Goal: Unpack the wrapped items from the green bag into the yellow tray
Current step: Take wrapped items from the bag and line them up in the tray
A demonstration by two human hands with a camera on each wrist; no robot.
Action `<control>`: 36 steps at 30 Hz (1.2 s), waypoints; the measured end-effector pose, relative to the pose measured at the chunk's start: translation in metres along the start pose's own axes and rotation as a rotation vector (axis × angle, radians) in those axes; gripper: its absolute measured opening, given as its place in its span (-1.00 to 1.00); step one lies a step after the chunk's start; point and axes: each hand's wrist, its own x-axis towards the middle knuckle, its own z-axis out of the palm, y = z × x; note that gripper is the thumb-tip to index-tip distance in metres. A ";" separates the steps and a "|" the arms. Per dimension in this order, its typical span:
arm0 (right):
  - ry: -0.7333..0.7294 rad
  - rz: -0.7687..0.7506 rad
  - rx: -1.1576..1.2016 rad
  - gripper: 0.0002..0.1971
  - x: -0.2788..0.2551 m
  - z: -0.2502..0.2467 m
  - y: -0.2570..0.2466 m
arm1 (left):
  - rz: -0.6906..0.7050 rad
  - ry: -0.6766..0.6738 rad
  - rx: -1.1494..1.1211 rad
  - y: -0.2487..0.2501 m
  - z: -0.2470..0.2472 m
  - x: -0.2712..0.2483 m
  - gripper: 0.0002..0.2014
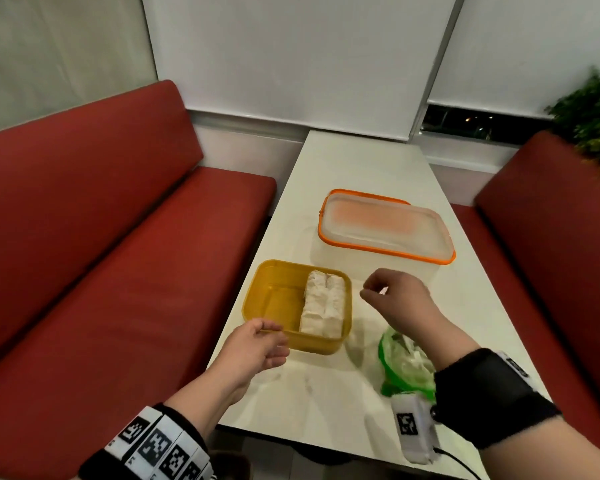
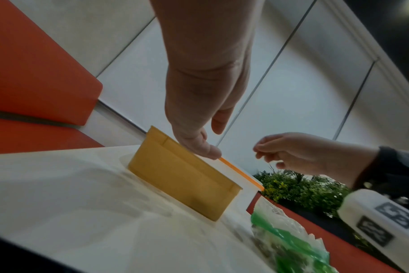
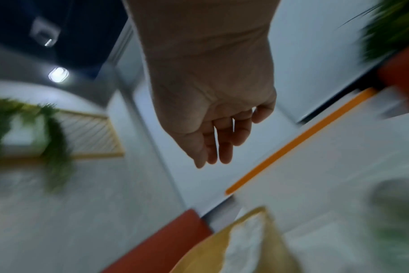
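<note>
The yellow tray (image 1: 312, 344) sits at the table's near left and holds two white wrapped items (image 1: 323, 306) side by side along its right wall. My left hand (image 1: 278, 337) is at the tray's near left corner with relaxed fingers and the thumb over the rim; I cannot tell whether it touches. My right hand (image 1: 373, 289) hovers empty above the table, just right of the tray, its fingers loosely curled. The green bag (image 1: 407, 365) lies crumpled under my right forearm, with pale contents showing through. The left wrist view shows the tray's wall (image 2: 182, 177) and the bag (image 2: 290, 242).
A clear lidded box with an orange rim (image 1: 385, 226) stands behind the tray. Red benches flank the white table (image 1: 354, 168) on the left (image 1: 101, 237) and right (image 1: 551, 237). A plant (image 1: 593, 109) is at the far right.
</note>
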 end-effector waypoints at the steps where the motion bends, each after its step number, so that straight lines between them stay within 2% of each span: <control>1: 0.059 0.053 0.071 -0.90 -0.009 -0.009 0.017 | 0.006 -0.011 0.019 -0.001 0.005 0.001 -0.87; 3: 0.144 0.155 0.113 -0.86 -0.028 -0.025 0.052 | 0.015 -0.045 0.047 -0.002 0.020 0.003 -0.87; 5: 0.165 0.242 0.114 -0.84 -0.046 -0.032 0.085 | 0.015 -0.090 0.072 -0.001 0.040 0.004 -0.88; 9: 0.110 0.325 0.138 -0.91 -0.068 -0.022 0.128 | 0.025 -0.172 0.201 0.000 0.086 0.005 -0.85; 13: -0.052 0.407 0.131 -0.56 -0.073 -0.008 0.135 | 0.068 -0.207 0.411 -0.013 0.135 0.012 -0.89; 15: -0.168 0.448 0.157 -0.42 -0.070 -0.001 0.134 | 0.005 -0.208 0.453 -0.020 0.158 0.015 -0.78; 17: -0.216 0.506 0.258 -0.42 -0.067 0.004 0.132 | -0.044 -0.177 0.481 -0.028 0.175 0.018 -0.67; 19: -0.211 0.536 0.337 -0.47 -0.064 0.008 0.130 | -0.028 -0.149 0.516 -0.036 0.184 0.023 -0.64; 22: -0.203 0.492 0.355 -0.48 -0.061 0.013 0.133 | -0.029 -0.109 0.510 -0.041 0.193 0.027 -0.64; 24: -0.178 0.472 0.399 -0.44 -0.061 0.016 0.135 | -0.047 -0.101 0.447 -0.041 0.196 0.028 -0.56; 26: -0.139 0.480 0.523 -0.37 -0.062 0.020 0.141 | -0.028 -0.078 0.426 -0.041 0.197 0.030 -0.44; 29: -0.092 0.590 0.888 -0.27 -0.061 0.029 0.152 | -0.008 -0.080 0.430 -0.042 0.196 0.031 -0.34; 31: -0.091 0.675 1.109 -0.32 -0.060 0.034 0.154 | -0.007 -0.099 0.411 -0.042 0.196 0.031 -0.30; 32: -0.086 0.703 1.141 -0.35 -0.059 0.036 0.156 | -0.009 -0.114 0.400 -0.043 0.196 0.031 -0.27; 34: -0.065 0.689 0.939 -0.33 -0.054 0.032 0.158 | -0.021 -0.154 0.388 -0.044 0.194 0.031 -0.20; 36: -0.096 0.584 0.547 -0.28 -0.047 0.025 0.160 | -0.034 -0.183 0.377 -0.046 0.190 0.030 -0.16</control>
